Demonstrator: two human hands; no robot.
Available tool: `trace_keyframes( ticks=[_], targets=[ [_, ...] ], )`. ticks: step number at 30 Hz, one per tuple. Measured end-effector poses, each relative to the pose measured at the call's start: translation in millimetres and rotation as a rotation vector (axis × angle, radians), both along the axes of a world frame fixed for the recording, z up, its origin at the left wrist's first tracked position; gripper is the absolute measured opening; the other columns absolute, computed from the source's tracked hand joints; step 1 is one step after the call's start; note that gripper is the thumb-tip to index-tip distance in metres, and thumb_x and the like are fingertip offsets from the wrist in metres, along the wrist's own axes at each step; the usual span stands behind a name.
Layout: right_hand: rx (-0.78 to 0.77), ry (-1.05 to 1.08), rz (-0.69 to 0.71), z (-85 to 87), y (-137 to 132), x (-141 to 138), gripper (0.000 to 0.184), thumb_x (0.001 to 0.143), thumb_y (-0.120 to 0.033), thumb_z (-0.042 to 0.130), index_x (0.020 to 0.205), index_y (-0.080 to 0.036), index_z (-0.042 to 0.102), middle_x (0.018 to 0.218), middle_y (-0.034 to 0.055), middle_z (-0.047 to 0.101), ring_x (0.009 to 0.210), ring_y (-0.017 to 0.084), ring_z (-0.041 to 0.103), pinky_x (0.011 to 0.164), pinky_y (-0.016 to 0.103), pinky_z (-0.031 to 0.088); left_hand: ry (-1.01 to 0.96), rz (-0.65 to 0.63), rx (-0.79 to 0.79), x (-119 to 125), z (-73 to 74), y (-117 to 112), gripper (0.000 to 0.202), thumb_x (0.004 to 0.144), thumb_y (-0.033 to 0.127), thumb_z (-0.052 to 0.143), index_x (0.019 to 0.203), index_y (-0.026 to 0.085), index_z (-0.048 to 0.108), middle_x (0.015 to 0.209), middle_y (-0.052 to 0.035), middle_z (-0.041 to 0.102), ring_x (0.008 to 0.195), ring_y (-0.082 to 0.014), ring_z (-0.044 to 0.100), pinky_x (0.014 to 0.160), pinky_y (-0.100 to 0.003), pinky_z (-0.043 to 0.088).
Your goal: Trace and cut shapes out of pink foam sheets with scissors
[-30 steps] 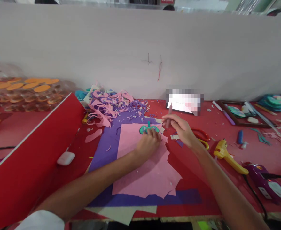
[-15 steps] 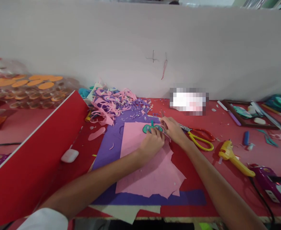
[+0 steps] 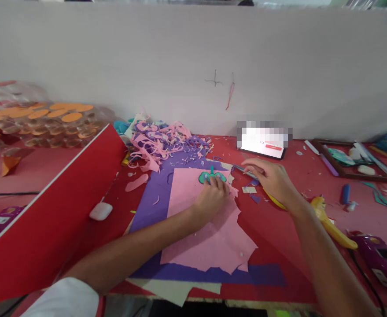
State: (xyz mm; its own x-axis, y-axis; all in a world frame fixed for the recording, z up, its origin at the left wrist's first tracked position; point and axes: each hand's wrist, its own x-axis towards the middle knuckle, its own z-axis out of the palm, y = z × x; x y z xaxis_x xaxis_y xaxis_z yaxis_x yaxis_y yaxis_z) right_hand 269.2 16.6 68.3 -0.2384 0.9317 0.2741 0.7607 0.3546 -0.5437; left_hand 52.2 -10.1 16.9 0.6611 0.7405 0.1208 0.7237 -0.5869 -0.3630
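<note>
Red table (image 3: 279, 229), purple sheet (image 3: 153, 198), scissors (image 3: 246, 171), glue gun (image 3: 332, 224)

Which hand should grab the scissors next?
Probably the right hand: it lies over the scissors, whose blades poke out by its fingers. The left hand is busy pressing the green shape onto the pink paper.

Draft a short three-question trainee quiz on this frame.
1. True or false: the left hand rests on the teal cut-out.
2. The right hand lies over: A glue gun, B scissors, C white case.
3. Fill in: the pink sheet lies on a ____ sheet.
Key: 1 true; 2 B; 3 purple.
</note>
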Motion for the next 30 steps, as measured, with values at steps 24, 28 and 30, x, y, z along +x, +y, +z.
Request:
trace_keyframes(
  ticks=[24, 28, 30],
  targets=[
    [0.005, 0.497, -0.04, -66.3, 47, -79, 0.021, 0.094, -0.043, 0.052, 0.084, -0.024, 0.055, 0.073, 0.0021, 0.066, 0.066, 0.02, 0.068, 0.069, 0.033, 0.052, -0.049, 0.008, 0.014, -2, 4.2, 0, 0.037, 0.097, 0.007, 0.04, 0.127, 0.007, 0.063, 0.125, -0.0223, 0.066, 0.105, -0.0311, 0.066, 0.081, -0.043, 0.051],
    [0.015, 0.487, -0.031, -66.2, 47, -80, 0.022, 0.095, -0.044, 0.052, 0.085, -0.024, 0.054, 0.073, 0.0031, 0.07, 0.066, 0.021, 0.07, 0.07, 0.034, 0.053, -0.039, -0.012, 0.016, -2, 2.5, 4, 0.037, 0.095, 0.005, 0.042, 0.126, 0.005, 0.062, 0.12, -0.0224, 0.068, 0.102, -0.0316, 0.067, 0.079, -0.041, 0.05],
    [0.031, 0.481, -0.026, -66.7, 48, -80, 0.024, 0.096, -0.045, 0.051, 0.084, -0.024, 0.055, 0.073, 0.004, 0.072, 0.066, 0.021, 0.07, 0.071, 0.034, 0.053, -0.033, -0.013, 0.022, -2, 2.2, 5, 0.037, 0.095, 0.005, 0.043, 0.126, 0.005, 0.062, 0.119, -0.0227, 0.068, 0.1, -0.0315, 0.068, 0.076, -0.04, 0.05]
  ],
)
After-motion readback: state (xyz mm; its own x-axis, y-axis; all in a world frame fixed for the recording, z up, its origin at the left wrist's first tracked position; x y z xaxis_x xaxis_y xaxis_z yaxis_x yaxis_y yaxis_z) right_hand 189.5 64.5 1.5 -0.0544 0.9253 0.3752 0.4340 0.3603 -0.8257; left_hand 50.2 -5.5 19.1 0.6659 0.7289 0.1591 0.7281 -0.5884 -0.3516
